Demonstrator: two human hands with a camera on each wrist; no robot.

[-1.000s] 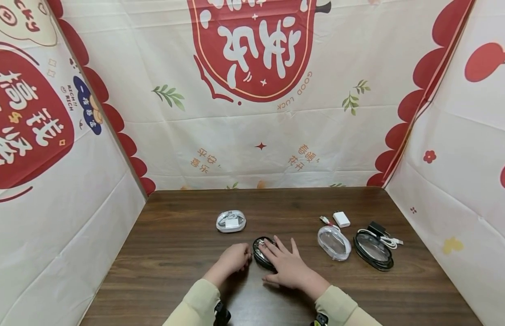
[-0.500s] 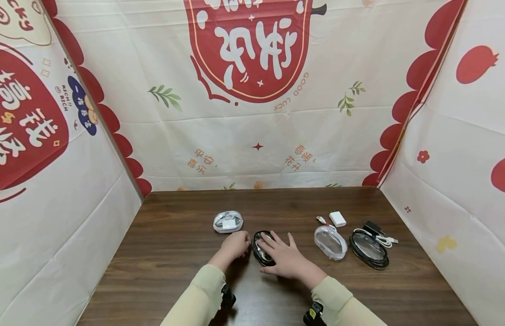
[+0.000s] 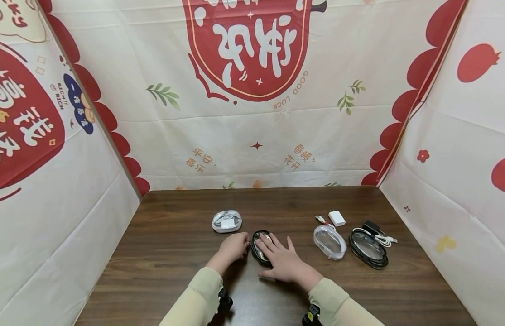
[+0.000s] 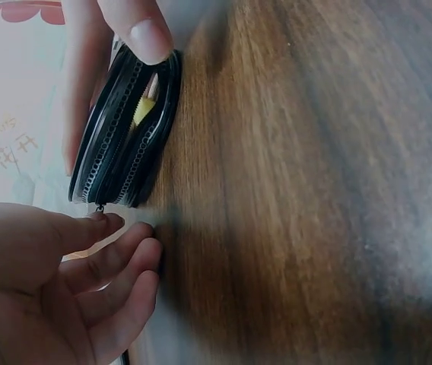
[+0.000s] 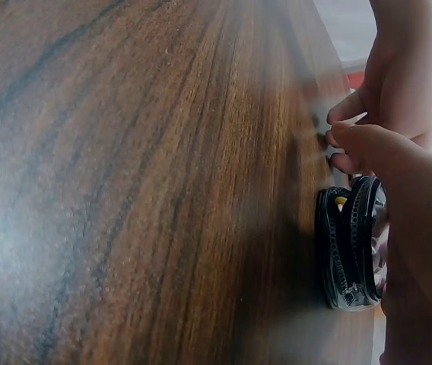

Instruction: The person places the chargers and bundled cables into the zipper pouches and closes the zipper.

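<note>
farther forward now, my left hand (image 3: 234, 246) pinches the zip pull (image 4: 100, 207); my right hand (image 3: 282, 262) rests spread on the black case (image 4: 115, 141) on the table (image 3: 175, 253). light, soft-walled (i'd guess), best steadied from above.

Four cases (image 4: 111, 137), two loose chargers (image 3: 337, 218), two loose cables (image 3: 385, 240), one table (image 3: 162, 271)

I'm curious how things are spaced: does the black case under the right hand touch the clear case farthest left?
Apart. The head view shows brown tabletop between the black case and the clear case, which lies farther back.
</note>
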